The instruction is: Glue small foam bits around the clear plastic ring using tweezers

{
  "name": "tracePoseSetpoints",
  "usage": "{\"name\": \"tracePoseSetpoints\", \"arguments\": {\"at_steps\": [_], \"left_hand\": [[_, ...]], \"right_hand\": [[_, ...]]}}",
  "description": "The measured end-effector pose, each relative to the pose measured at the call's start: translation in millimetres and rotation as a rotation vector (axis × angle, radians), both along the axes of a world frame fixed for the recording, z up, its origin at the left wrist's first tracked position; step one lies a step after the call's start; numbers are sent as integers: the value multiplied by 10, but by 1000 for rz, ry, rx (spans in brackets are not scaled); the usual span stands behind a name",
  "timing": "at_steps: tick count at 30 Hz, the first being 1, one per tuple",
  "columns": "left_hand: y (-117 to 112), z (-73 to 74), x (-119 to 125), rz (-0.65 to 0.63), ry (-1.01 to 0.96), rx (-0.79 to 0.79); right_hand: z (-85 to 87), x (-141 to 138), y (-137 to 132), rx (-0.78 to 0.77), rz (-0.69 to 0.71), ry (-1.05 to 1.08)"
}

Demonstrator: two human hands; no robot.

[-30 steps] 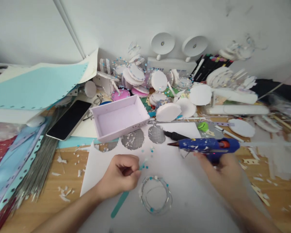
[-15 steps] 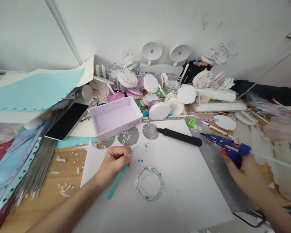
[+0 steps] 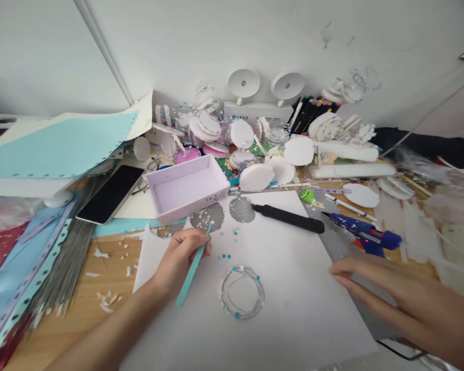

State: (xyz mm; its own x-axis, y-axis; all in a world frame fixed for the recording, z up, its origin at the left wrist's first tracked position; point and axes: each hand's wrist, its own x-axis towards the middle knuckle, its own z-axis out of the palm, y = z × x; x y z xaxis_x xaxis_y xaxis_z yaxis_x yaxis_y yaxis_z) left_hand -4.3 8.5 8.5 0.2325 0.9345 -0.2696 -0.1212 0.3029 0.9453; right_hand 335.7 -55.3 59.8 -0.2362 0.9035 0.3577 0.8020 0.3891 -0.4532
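Observation:
Pinched in my left hand (image 3: 183, 252) is a pair of teal tweezers (image 3: 193, 273), its tip pointing away with a tiny pale bit at the end. To its right a ring of thin silvery wire (image 3: 242, 292) dotted with blue and white pieces lies on a white sheet (image 3: 294, 309). Several small blue shapes (image 3: 226, 256) are scattered above the ring. My right hand (image 3: 390, 293) hovers over the sheet's right edge, fingers stretched out and slightly blurred, with nothing visible in them. Just beyond it rests a blue glue gun (image 3: 365, 234) on the grey mat (image 3: 332, 247).
A pale lilac box (image 3: 187, 188) and a black pen-like tool (image 3: 290, 219) lie at the sheet's far edge. A phone (image 3: 112, 193) and a bundle of wires (image 3: 62, 257) sit at left. White foam discs (image 3: 257, 178) pile up by a twin-headed lamp (image 3: 243, 85).
My right hand has let go of the glue gun and moved left and nearer to me. The tweezers have turned slightly in my left hand, and their tip now shows.

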Motion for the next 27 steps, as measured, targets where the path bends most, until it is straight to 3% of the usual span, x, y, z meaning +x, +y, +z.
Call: {"name": "tracePoseSetpoints", "arguments": {"at_steps": [1,2,5,7,10,14,19,23,25,27], "left_hand": [[0,6,8,5,-16,-18],[0,13,18,8,-34,-34],[-6,18,42,17,-87,-78],[-14,0,47,29,-117,-102],[-26,-41,36,53,-149,-121],[-19,-44,16,70,-171,-141],[-9,-11,37,23,-146,-164],[-10,-1,40,-37,-66,-105],[7,28,9,-114,104,10],[28,74,-43,-270,331,129]], "right_hand": [[85,-170,98,-67,228,-162],[151,-341,208,-41,323,-235],[221,-846,545,169,504,-212],[183,-1158,727,286,683,-193],[78,-1538,897,433,819,-246],[-67,-1796,977,669,864,-310],[-184,-1757,965,853,861,-275],[-175,-1516,933,754,753,-158],[-173,-1371,913,643,625,-20],[-204,-1252,874,544,441,184]]}}
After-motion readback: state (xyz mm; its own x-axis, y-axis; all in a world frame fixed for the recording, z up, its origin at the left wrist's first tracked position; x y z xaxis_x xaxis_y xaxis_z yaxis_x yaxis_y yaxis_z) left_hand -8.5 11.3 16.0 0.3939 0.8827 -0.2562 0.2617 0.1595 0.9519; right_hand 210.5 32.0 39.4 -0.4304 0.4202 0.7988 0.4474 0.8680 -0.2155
